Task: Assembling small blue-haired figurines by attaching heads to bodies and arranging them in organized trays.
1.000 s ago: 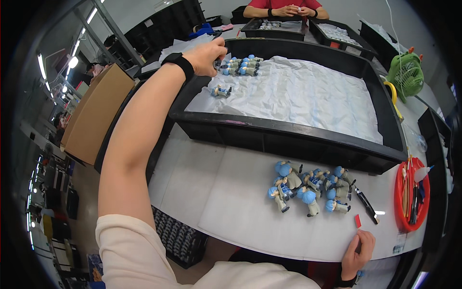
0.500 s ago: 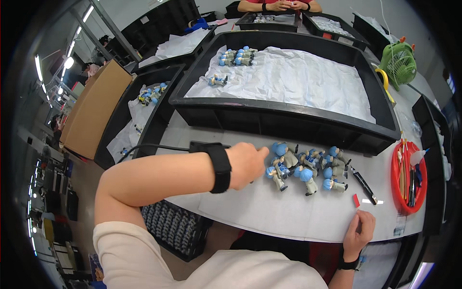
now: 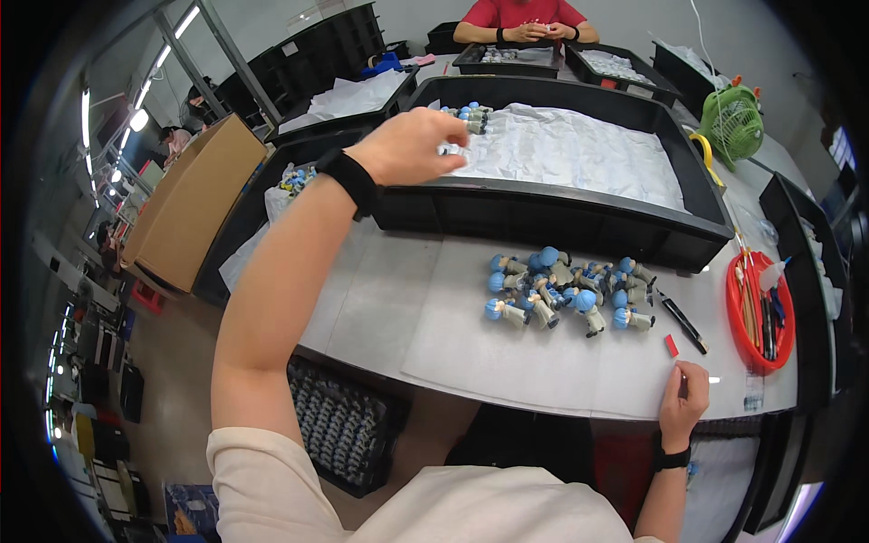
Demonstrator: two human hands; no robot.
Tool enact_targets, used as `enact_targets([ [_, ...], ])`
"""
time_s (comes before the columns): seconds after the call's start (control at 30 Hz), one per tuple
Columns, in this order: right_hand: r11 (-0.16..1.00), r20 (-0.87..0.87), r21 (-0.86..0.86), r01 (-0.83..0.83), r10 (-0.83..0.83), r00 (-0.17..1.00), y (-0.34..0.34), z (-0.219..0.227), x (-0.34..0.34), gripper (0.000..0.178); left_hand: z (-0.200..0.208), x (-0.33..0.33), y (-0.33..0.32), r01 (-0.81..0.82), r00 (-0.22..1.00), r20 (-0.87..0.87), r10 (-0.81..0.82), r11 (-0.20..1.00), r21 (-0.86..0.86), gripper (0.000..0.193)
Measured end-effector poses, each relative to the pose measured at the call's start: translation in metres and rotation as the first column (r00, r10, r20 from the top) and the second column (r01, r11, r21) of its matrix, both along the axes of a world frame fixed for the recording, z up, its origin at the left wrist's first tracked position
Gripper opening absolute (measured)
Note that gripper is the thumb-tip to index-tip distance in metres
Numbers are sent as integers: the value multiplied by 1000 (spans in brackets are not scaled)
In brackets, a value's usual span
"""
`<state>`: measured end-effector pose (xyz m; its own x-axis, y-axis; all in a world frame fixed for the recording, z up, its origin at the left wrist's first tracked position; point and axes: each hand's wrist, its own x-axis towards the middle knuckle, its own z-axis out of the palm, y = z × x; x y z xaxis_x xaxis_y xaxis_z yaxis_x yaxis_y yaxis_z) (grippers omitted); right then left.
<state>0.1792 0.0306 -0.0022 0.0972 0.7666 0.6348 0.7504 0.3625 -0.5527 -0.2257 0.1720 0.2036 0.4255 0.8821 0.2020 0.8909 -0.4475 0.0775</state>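
Observation:
My left hand [image 3: 418, 147] reaches over the left part of the large black tray [image 3: 561, 201], thumb and fingers apart. Part of a small figurine [image 3: 444, 149] shows by the fingers; the hand hides most of it, and I see no grip on it. Behind the fingers lie blue-haired figurines [image 3: 472, 115] on the white lining. My right hand [image 3: 683, 398] rests at the table's front edge with loosely bent fingers, a gap between thumb and forefinger. Nearest it is a small red piece [image 3: 671, 345]. Several figurines in grey clothes [image 3: 587, 308] lie bunched on the table before the tray.
A black-handled knife-like tool [image 3: 682, 323] lies right of the figurines. Beyond it stands a red basket [image 3: 731, 317] with brushes. A green fan [image 3: 731, 122] is at the far right, a cardboard box [image 3: 195, 213] at left. Another person [image 3: 525, 23] works across the table.
My left hand has moved from beside the figurine pile up and away over the tray. Figurines at the pile's left side now show. My right hand stays near the table edge.

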Motion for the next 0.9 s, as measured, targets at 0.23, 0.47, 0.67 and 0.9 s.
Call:
enact_targets([
  [0.23,921,-392,-361,-149,-5,920,3,16,28,20,-14,-66,35,-42,998,-40,38,995,-90,27],
  [0.47,922,-188,-142,-360,332,924,114,166,-40,26,-58,-63,125,-42,935,-347,-71,951,-306,36],
  [0.67,794,54,-269,-545,577,815,278,218,-143,31,-84,-64,165,-146,879,-471,-77,896,-419,27],
  [0.9,637,147,-444,-630,746,650,410,158,-262,56,-109,-73,185,-68,926,-372,-64,941,-331,16],
])
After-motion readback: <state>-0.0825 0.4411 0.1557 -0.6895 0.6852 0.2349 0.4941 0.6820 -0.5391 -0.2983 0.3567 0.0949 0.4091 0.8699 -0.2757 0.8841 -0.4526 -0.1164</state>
